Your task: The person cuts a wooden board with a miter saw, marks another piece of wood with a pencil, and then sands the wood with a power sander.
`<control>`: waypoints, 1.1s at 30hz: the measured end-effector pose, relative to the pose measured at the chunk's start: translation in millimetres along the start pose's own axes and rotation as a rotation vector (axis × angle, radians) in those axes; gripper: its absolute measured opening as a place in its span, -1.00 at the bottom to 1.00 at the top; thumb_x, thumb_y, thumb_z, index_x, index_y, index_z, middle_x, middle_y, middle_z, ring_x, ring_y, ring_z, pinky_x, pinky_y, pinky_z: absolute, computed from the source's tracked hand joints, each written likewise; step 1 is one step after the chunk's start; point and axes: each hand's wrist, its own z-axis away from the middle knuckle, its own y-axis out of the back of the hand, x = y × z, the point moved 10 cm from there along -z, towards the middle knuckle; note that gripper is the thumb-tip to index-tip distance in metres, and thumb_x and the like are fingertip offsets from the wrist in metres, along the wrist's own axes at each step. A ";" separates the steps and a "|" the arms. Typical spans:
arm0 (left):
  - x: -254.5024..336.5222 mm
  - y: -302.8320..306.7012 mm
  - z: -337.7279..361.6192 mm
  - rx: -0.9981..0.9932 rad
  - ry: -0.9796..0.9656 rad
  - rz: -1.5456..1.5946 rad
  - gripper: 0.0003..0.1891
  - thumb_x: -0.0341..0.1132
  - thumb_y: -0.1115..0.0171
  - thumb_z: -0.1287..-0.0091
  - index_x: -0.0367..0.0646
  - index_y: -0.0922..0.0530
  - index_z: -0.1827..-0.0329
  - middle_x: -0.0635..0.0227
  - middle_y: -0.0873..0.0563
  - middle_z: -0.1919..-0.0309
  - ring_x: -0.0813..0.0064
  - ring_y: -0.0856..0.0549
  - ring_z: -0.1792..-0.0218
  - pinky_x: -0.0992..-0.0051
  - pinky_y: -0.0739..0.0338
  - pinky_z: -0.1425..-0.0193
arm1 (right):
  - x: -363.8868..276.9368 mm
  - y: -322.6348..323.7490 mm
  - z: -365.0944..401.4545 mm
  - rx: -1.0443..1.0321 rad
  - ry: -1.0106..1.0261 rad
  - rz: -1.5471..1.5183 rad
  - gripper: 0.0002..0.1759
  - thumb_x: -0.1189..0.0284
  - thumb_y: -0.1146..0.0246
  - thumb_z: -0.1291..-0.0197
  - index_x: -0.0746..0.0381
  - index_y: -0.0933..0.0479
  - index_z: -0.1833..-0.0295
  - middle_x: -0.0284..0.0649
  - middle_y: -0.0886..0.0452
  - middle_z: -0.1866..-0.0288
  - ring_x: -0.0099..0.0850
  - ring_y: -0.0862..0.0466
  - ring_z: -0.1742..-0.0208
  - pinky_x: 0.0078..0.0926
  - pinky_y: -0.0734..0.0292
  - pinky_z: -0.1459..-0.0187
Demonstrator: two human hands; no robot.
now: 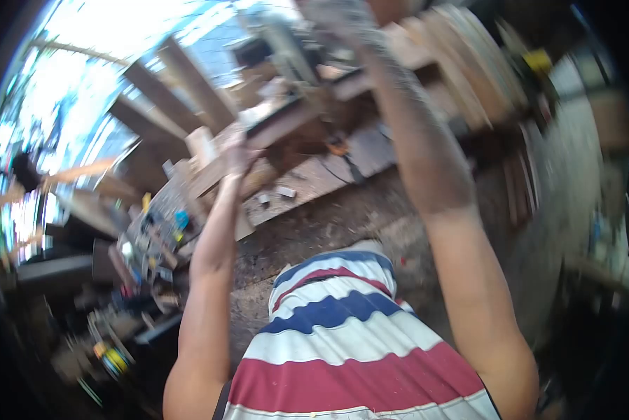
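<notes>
Ahead of me lies a long wooden beam (293, 133) on a workbench (314, 183). My left hand (237, 155) is at the beam's left part, near small wood blocks; its fingers are blurred. My right arm stretches far forward over the beam, and my right hand (335, 15) is at the top edge of the view, smeared by motion beside a grey machine or tool (286, 49). What that hand touches cannot be made out. An orange and black clamp-like item (337, 148) sits at the beam's near side.
Wooden planks (195, 84) stand at the upper left. Curved wooden pieces (468, 63) are stacked at the upper right. Tools and a blue tape-like item (181, 220) clutter the left, with a yellow item (114, 360) lower down. Small offcuts (285, 191) lie on the bench.
</notes>
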 end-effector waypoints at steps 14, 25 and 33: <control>12.1 0.3 1.2 -0.181 0.154 -0.004 -0.16 0.17 -0.76 -0.02 -0.17 -0.73 -0.29 -0.01 -0.85 -0.15 -0.17 -0.78 -0.24 0.00 -0.66 -0.34 | 48.9 27.1 115.9 0.120 -0.280 -0.459 -0.26 -0.25 -0.15 -0.66 0.29 -0.62 -0.26 -0.06 -0.87 0.32 -0.05 -0.97 0.13 0.05 -0.93 -0.02; -16.9 -9.0 7.0 -0.215 0.120 0.032 -0.07 0.08 -0.80 0.00 -0.28 -0.70 -0.41 -0.09 -0.83 -0.25 -0.13 -0.79 -0.29 0.06 -0.65 -0.39 | 48.6 27.3 117.6 0.092 -0.291 -0.542 -0.29 -0.18 -0.18 -0.68 0.35 -0.67 -0.17 0.01 -0.84 0.29 -0.07 -0.95 0.16 -0.02 -0.91 0.02; -5.5 -2.7 6.4 -0.210 0.122 0.045 -0.26 0.01 -0.79 0.02 -0.23 -0.70 -0.16 0.04 -0.81 0.04 -0.12 -0.78 -0.04 0.03 -0.65 -0.17 | 52.1 26.7 121.5 0.075 -0.338 -0.610 -0.32 -0.17 -0.28 -0.59 0.33 -0.75 -0.09 0.12 -0.89 0.15 0.00 -0.95 0.05 0.02 -0.87 -0.09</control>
